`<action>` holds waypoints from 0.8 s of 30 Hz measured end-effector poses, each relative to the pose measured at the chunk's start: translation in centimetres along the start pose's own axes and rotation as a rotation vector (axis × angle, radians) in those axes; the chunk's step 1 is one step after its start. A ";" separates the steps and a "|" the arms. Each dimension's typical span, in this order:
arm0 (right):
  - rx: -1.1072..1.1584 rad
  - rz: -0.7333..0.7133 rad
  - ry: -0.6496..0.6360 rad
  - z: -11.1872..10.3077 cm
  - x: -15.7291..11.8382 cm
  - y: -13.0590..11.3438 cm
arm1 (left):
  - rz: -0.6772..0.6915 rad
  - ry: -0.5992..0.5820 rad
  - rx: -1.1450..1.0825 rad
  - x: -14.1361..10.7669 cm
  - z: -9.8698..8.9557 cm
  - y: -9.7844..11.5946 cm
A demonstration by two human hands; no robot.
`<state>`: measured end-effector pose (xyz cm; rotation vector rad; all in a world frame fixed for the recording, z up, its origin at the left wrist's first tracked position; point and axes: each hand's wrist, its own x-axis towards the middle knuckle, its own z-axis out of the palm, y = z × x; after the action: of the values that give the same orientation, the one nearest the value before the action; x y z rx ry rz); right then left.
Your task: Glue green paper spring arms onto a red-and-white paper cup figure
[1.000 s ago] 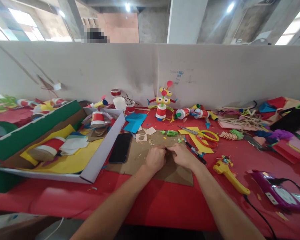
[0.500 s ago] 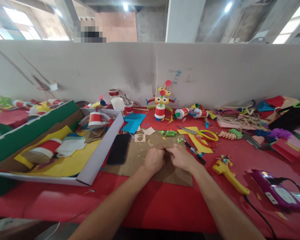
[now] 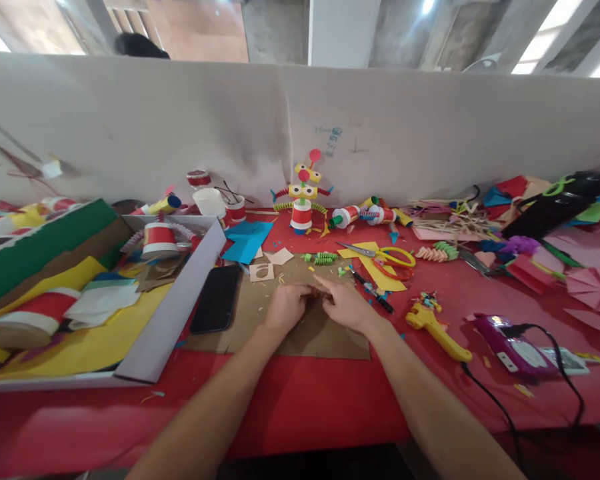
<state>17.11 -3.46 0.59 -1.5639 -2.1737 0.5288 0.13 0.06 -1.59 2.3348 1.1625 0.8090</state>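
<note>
Right hand [image 3: 347,305] points its index finger straighter beside the curled left hand [image 3: 286,307]; fiddling over cardboard [image 3: 300,345] apparently continues, anything held I cannot tell.

Head view: one camera, worn on the person's head. Station: above the near edge of the red table [image 3: 290,413]. Facing: forward and down, over the forearms [image 3: 225,393], to the grey partition [image 3: 180,120] and the room beyond its top. Range: forearms closest, at the lower edge; left hand [image 3: 286,307] and right hand [image 3: 349,305] near mid-picture; partition farther. Breadth: wide, box [image 3: 185,307] at left, purple device [image 3: 500,337] at right.
</note>
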 end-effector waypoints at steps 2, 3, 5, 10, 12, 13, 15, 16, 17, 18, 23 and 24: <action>-0.004 0.021 -0.004 0.0 0.1 0.0 | -0.059 0.030 -0.020 0.2 0.2 -0.1; -0.007 0.028 -0.007 0.0 0.0 -0.1 | -0.090 0.045 -0.020 0.3 0.3 -0.1; -0.033 0.026 -0.016 -0.1 -0.1 -0.1 | -0.135 0.065 -0.005 0.3 0.4 0.1; -0.257 -0.011 -0.062 -0.4 -0.7 -0.8 | -0.196 0.097 0.013 0.2 -1.3 0.6; -0.337 -0.039 -0.066 -0.6 -0.8 -1.5 | -0.234 0.148 -0.008 0.1 -2.2 0.5; -0.368 -0.051 -0.066 -0.6 -0.9 -1.9 | -0.256 0.174 -0.018 0.1 -2.6 0.4; -0.421 -0.044 -0.080 -0.8 -0.9 -2.7 | -0.297 0.203 -0.038 0.0 -3.0 0.3; -0.441 -0.027 -0.094 -0.8 -0.8 -3.0 | -0.307 0.200 -0.045 0.0 -3.1 0.3; -0.456 -0.006 -0.109 -0.9 -0.8 -3.3 | -0.307 0.188 -0.049 0.0 -3.0 0.3; -0.465 0.017 -0.124 -0.9 -0.7 -3.5 | -0.296 0.170 -0.051 0.0 -2.9 0.4; -0.447 0.088 -0.159 -0.4 -0.4 -4.0 | -0.211 0.118 -0.004 -0.1 -2.3 0.4; -0.424 0.092 -0.168 -0.2 -0.3 -4.2 | -0.204 0.117 0.014 0.0 -2.3 0.3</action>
<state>13.96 -5.03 2.90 -1.9016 -2.4696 0.2403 -1.21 0.07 0.33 2.1596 1.4331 0.8745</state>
